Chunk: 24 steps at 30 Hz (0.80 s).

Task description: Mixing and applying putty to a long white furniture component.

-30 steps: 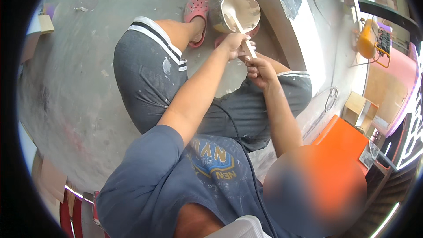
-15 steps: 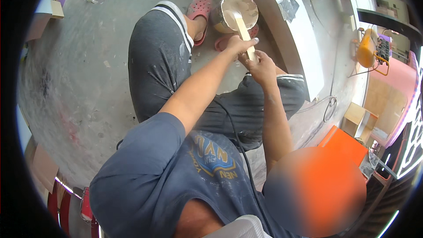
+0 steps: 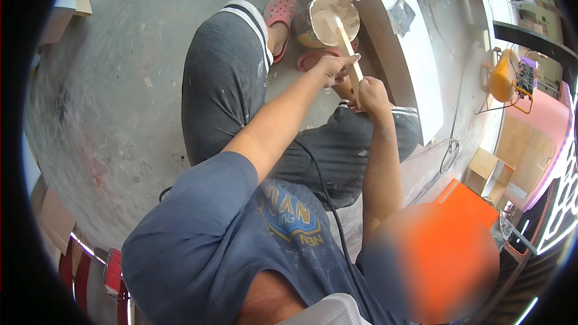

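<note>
A pale wooden stick (image 3: 348,47) slants down into an open tin bucket (image 3: 309,31), its far end in whitish, creamy material. My left hand (image 3: 335,69) closes on the stick partway along, the thumb laid across it. Lower down, near the stick's close end, my right hand (image 3: 374,97) is wrapped around it. The bucket stands tilted on the floor between my feet, its lid edge bent up at the back. Whitish residue coats the bucket's inner wall. The fingers of both hands are partly hidden.
Right of the bucket runs a long white board (image 3: 394,48) with a dark, smeared flat plate (image 3: 401,16) on it. Pink clogs (image 3: 280,11) are on my feet. A black cord (image 3: 325,186) crosses my lap. A yellow tank-like machine (image 3: 501,76) stands far right.
My right hand has shifted right and a little down, farther from my left hand. More of the stick shows between the hands. The whole view has shifted slightly.
</note>
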Available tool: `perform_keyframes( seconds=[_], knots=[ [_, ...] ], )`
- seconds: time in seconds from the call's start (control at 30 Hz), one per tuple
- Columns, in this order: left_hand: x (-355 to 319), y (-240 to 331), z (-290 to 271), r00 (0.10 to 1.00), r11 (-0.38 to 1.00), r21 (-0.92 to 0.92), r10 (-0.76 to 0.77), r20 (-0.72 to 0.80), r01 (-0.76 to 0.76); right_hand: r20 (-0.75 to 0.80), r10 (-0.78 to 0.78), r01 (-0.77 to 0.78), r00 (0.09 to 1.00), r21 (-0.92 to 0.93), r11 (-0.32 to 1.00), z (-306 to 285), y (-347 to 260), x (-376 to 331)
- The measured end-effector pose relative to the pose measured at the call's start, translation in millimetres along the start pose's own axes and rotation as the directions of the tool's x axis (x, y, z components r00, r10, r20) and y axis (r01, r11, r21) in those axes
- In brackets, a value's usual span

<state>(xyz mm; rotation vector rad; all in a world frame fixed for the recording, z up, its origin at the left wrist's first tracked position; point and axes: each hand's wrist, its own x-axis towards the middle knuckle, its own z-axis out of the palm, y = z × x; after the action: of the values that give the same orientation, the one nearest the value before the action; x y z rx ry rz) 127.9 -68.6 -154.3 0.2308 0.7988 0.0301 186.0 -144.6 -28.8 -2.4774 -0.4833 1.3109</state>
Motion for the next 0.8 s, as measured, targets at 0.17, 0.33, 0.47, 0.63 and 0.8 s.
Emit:
perform_keyframes(
  seconds=[0.17, 0.33, 0.47, 0.63, 0.8],
  knots=[
    [12.2, 2.3, 15.6, 0.995, 0.989, 0.141, 0.054, -0.082, -0.042, -0.043, -0.388, 0.243, 0.921, -0.713, 0.658, 2.8, -6.0, 3.8],
    [14.7, 20.5, 36.1, 0.975, 0.996, -0.023, 0.087, 0.202, -0.084, -0.232, -0.397, 0.073, 0.888, -0.782, 0.619, -9.7, -56.4, -21.8],
    [25.4, 57.3, 34.8, 0.965, 0.971, -0.235, 0.096, 0.244, -0.038, -0.047, -0.561, 0.176, 0.827, -0.925, 0.337, -4.0, -82.6, 7.8],
    [49.0, 69.5, 9.7, 0.969, 0.884, -0.459, 0.184, 0.165, -0.09, 0.322, -0.563, 0.361, 0.761, -0.931, -0.046, 8.8, -114.4, 61.4],
    [9.2, 63.8, 34.2, 0.953, 0.77, -0.63, 0.257, 0.163, -0.1, 0.495, -0.54, 0.436, 0.681, -0.866, -0.244, -5.7, -119.5, 58.3]
  ],
)
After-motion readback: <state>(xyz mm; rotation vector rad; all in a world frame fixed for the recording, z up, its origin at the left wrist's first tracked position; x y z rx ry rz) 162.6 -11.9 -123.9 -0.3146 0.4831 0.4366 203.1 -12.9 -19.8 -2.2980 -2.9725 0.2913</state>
